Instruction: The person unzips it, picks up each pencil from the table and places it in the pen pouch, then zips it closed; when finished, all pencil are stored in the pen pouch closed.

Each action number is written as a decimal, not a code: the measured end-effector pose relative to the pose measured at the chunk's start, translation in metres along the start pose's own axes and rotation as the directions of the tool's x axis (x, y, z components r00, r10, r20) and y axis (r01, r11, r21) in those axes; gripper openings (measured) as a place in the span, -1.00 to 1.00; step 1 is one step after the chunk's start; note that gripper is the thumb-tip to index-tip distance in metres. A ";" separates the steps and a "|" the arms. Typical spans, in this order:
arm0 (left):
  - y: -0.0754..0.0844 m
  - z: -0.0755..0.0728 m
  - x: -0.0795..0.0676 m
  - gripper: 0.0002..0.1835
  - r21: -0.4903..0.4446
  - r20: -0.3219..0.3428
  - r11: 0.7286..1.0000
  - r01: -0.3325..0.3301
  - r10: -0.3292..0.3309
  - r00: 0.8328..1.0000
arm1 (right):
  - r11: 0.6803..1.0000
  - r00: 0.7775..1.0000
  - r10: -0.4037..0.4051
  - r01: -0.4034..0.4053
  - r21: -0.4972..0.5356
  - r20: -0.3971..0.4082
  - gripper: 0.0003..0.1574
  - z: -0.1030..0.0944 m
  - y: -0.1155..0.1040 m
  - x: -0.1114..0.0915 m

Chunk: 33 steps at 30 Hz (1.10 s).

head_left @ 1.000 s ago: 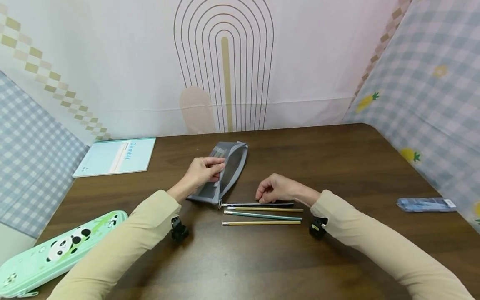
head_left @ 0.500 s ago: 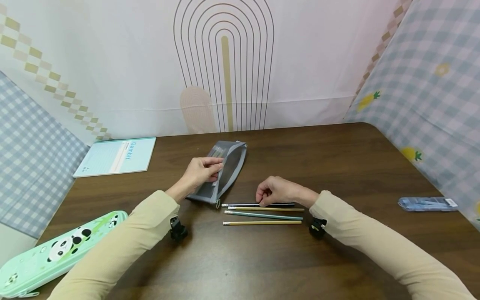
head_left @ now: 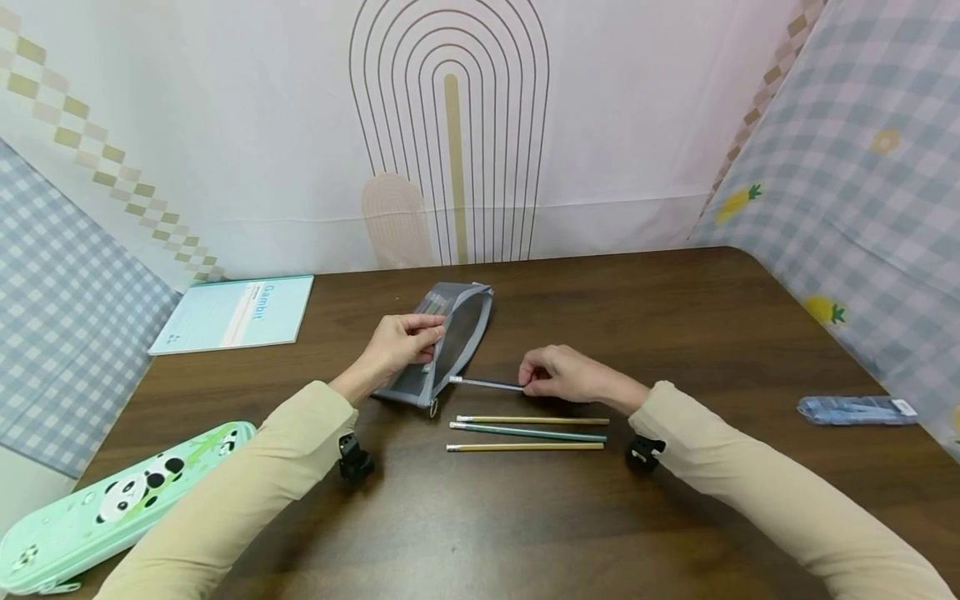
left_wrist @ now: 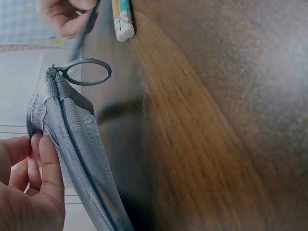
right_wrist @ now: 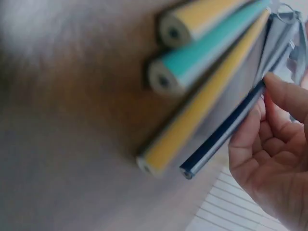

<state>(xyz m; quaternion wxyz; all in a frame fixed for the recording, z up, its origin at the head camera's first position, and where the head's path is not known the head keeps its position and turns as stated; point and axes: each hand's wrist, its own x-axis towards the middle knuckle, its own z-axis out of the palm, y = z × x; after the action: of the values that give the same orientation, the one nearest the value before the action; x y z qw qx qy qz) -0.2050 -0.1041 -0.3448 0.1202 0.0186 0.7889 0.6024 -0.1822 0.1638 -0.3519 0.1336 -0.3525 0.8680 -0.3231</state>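
Observation:
My left hand [head_left: 399,342] pinches the near edge of a grey mesh zip pouch [head_left: 467,327], whose mouth gapes toward the right. In the left wrist view, a ring pull [left_wrist: 89,72] hangs from the zip's end. My right hand [head_left: 564,374] pinches a dark blue pencil [right_wrist: 221,132] between thumb and fingers, raised off the table. Its eraser end points left, close to the pouch mouth; whether it touches the pouch I cannot tell. Below lie a yellow pencil [head_left: 536,421], a teal pencil [head_left: 525,432] and another yellow pencil [head_left: 525,447], side by side, erasers leftward.
A green panda pencil case [head_left: 127,500] lies at the left front, beside the left forearm. Behind it is a light blue notebook [head_left: 232,313]. A small blue translucent packet [head_left: 855,410] lies far right on the brown wooden table [head_left: 637,308]. Patterned cloths border the table.
My right hand has lifted the dark blue pencil from beside the others and moved it slightly away from me. The left hand still holds the pouch, almost unmoved.

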 end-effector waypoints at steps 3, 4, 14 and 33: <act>-0.001 0.000 0.000 -0.63 -0.003 -0.004 1.000 0.004 -0.004 1.000 | 0.994 0.992 0.058 -0.047 0.094 -0.116 -0.95 -0.005 -0.002 0.001; -0.001 0.000 0.001 -0.63 -0.004 -0.002 1.000 0.001 -0.001 1.000 | 0.985 0.986 0.095 -0.073 0.156 -0.139 -0.91 -0.006 -0.003 0.003; 0.002 0.007 0.000 -0.63 -0.020 0.015 1.000 -0.012 0.013 1.000 | 0.588 0.916 0.394 -0.316 0.744 0.078 -0.57 0.006 -0.015 0.030; 0.007 0.012 -0.004 -0.63 -0.010 0.051 1.000 -0.008 0.009 0.999 | 0.339 0.840 0.512 -0.392 0.855 0.181 -0.85 0.013 -0.027 0.078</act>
<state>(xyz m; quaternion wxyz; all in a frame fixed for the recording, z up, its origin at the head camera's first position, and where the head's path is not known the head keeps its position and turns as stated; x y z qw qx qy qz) -0.1997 -0.0915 -0.3405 0.1377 0.0368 0.7826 0.6060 -0.2178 0.0889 -0.3440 0.3241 0.0392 0.6513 -0.6850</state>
